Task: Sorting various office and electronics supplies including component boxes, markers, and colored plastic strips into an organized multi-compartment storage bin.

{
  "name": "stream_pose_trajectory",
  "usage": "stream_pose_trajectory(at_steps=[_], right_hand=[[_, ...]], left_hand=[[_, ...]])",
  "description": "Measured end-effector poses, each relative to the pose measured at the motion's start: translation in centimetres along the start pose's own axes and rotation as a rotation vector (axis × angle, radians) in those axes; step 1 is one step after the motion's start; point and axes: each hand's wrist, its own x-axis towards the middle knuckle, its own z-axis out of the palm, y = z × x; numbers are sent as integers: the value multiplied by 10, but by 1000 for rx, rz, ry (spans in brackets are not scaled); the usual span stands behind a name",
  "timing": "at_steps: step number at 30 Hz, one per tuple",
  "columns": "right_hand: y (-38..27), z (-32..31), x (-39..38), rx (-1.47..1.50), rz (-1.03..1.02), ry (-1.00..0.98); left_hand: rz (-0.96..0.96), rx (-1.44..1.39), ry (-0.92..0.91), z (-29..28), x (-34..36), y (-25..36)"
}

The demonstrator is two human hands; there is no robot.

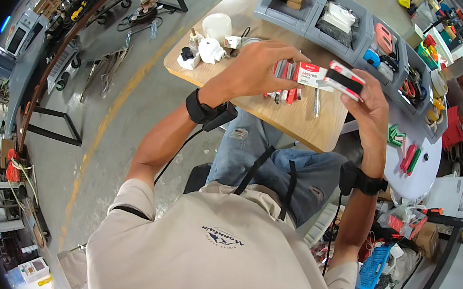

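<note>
My left hand (255, 69) grips a small red-and-white box (314, 75) at its left end, between thumb and fingers. My right hand (369, 106) holds another red-and-white box with a black band (344, 80), tilted beside the first. Beneath them on the wooden table (232, 90) lie several red and silver pieces (278, 95), partly hidden by my left hand, and a slim silver strip (316, 103). White plugs or fittings (213, 50) stand at the table's left.
Grey bins (288, 10) of assorted items line the back and right. A white round surface (424, 177) at right holds red and green pieces (409, 157). A dark bench (35, 74) stands left; a blue basket (372, 268) with clutter is at lower right.
</note>
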Motion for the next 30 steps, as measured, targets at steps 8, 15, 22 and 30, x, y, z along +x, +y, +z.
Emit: stream_pose_trajectory(at_steps=[8, 15, 22, 30], right_hand=[[5, 1, -4, -17, 8, -90], [6, -7, -8, 13, 80, 10], [4, -5, -9, 46, 69, 15], [9, -7, -10, -32, 60, -31]], left_hand=[[63, -10, 18, 4, 1, 9], [51, 7, 2, 6, 1, 12], [-7, -27, -19, 7, -2, 12], [4, -37, -19, 6, -2, 11]])
